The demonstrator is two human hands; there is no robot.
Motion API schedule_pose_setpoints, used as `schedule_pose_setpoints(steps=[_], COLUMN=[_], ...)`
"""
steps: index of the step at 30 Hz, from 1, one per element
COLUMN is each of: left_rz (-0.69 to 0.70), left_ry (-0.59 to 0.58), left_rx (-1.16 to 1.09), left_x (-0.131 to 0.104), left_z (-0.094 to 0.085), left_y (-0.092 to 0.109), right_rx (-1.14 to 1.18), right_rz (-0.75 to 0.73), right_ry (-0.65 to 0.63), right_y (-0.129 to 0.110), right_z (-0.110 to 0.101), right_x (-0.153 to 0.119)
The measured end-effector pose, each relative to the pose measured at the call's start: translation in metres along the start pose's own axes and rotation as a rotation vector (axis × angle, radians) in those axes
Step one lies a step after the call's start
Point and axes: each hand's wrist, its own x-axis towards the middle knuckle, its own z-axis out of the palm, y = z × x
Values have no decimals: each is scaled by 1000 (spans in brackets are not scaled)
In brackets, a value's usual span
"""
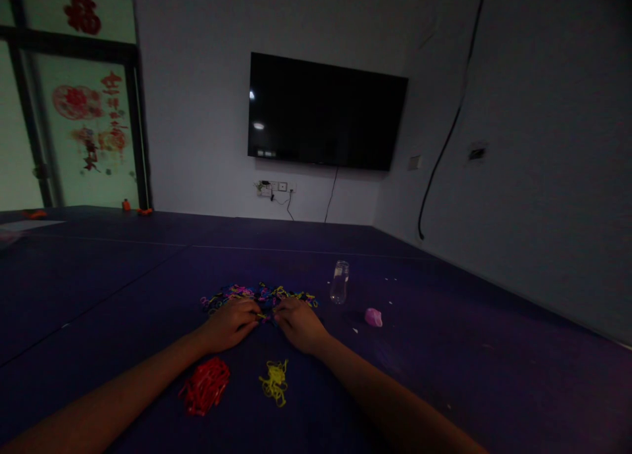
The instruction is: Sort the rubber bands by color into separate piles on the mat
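A spread pile of mixed-colour bands (266, 297) lies on the dark purple table. At its near left edge is my left hand (233, 322), fingers bent together around a small yellow band at the fingertips. My right hand (297, 321) touches the pile's near right side, its fingertips curled down into the bands; what they hold is too small to tell. Nearer to me, a heap of red bands (207, 385) sits beside my left forearm, and a smaller heap of yellow bands (274, 381) lies between my forearms.
A clear bottle (340, 283) stands right of the pile, with a pink object (374, 318) and small white scraps near it. Orange items (126, 205) lie at the far left edge. A television (326, 112) hangs on the wall beyond.
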Motion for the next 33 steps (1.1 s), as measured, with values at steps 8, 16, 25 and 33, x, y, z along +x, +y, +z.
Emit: schedule_pose_setpoints(steps=[8,16,25,33], left_rz=[8,1,-14,-12], left_ry=[-33,-27,-25,-27], left_rx=[-2,-5,-2,-11], left_x=[2,2,1,1], left_z=[1,0,2,2], left_y=[-1,0,-2,-3], right_rx=[10,-26,-22,-30], right_rz=[-26,10,46,72], right_ry=[24,0,-31,-36], right_y=[-1,-3,-4,-2], right_z=[-2,-3,-5,-2], right_x=[0,-1,-1,0])
